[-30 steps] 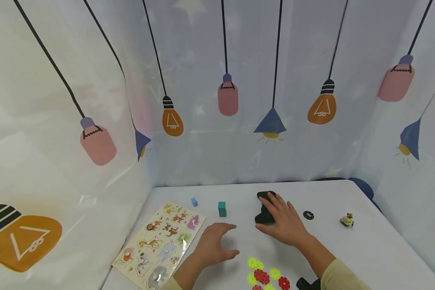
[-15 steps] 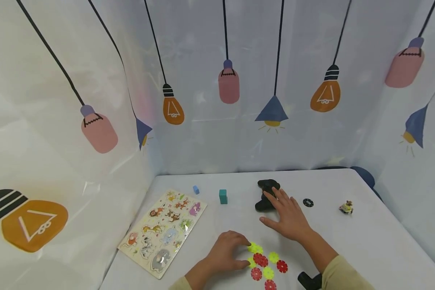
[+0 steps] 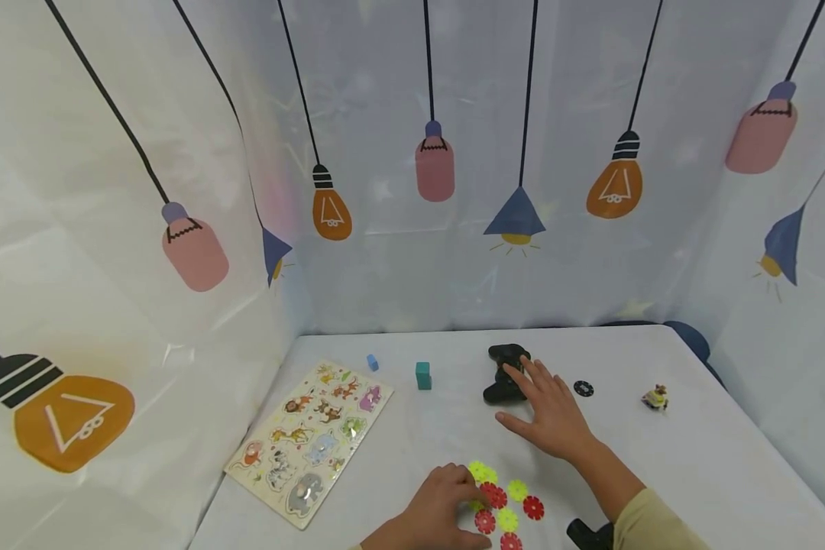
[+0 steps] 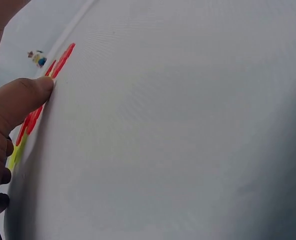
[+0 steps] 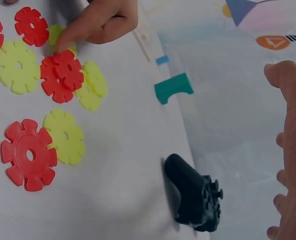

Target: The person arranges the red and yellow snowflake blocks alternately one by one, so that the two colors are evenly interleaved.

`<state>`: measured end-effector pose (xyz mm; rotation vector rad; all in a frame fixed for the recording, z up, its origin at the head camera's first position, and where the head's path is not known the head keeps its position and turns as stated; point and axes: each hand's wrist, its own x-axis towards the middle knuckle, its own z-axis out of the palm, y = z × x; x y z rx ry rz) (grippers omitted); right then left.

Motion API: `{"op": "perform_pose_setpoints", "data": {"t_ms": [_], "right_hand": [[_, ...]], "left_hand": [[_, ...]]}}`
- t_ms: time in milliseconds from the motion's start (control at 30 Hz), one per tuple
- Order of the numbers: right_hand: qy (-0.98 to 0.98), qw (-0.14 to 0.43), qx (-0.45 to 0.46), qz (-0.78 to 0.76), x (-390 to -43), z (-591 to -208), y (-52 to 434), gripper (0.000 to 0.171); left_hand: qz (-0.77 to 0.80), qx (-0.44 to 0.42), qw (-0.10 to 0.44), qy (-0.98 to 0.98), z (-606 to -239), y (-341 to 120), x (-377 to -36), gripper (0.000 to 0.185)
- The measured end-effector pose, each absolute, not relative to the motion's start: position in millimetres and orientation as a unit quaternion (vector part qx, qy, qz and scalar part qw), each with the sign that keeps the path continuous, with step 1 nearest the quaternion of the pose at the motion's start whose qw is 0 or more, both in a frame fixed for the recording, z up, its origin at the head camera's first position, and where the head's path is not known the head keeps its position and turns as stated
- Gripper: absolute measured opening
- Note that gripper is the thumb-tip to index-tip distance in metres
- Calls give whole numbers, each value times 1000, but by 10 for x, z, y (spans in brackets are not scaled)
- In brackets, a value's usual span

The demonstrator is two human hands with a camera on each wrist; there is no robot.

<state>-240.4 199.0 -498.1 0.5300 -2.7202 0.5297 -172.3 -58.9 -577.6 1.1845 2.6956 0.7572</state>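
Note:
My left hand [image 3: 440, 508] reaches over the left side of a loose group of red and yellow notched plastic discs. In the right wrist view its index fingertip [image 5: 64, 46] is at the upper edge of two overlapping red discs [image 5: 58, 80]; no disc is lifted. A separate red disc [image 3: 533, 508] and a yellow disc [image 3: 518, 490] lie to the right of that hand. My right hand [image 3: 553, 416], fingers spread and holding nothing, hovers just in front of a black game controller [image 3: 503, 393]. From the right wrist, the controller [image 5: 192, 197] stands apart from the fingers.
An animal puzzle board [image 3: 309, 443] lies at the left. Behind stand a small blue block [image 3: 373, 362] and a teal block [image 3: 422, 376] with an arched cutout. A black chip [image 3: 583, 389] and a small figurine [image 3: 656, 397] sit rightward. Below my right sleeve is a partly hidden black object [image 3: 591, 535].
My left hand has moved from beside the puzzle board down and right to the discs. My right hand has drawn back slightly from the controller, which stays put.

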Motion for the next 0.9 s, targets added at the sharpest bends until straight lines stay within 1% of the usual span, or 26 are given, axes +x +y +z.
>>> {"op": "perform_pose_setpoints", "data": {"t_ms": [167, 567, 633, 733, 833, 900], "right_hand": [[-949, 173, 188, 187, -2394, -4977, 1985, 85], [-949, 165, 184, 197, -2400, -4986, 1964, 86], [-949, 163, 183, 200, -2398, -4999, 1956, 85], [-949, 160, 182, 202, -2397, -5024, 1947, 85], [-948, 164, 182, 203, -2400, -5045, 1942, 84], [-948, 165, 183, 202, -2397, -5053, 1940, 83]], "left_hand": [[264, 402, 46, 876, -5795, -602, -1737, 23], [260, 368, 88, 888, -5769, -628, -1751, 15], [262, 366, 81, 889, -5789, -666, -1769, 15], [283, 353, 53, 890, -5801, -784, -1838, 16], [309, 310, 25, 899, -5768, -957, -1948, 20], [321, 268, 24, 908, -5732, -1081, -2028, 23]]}}
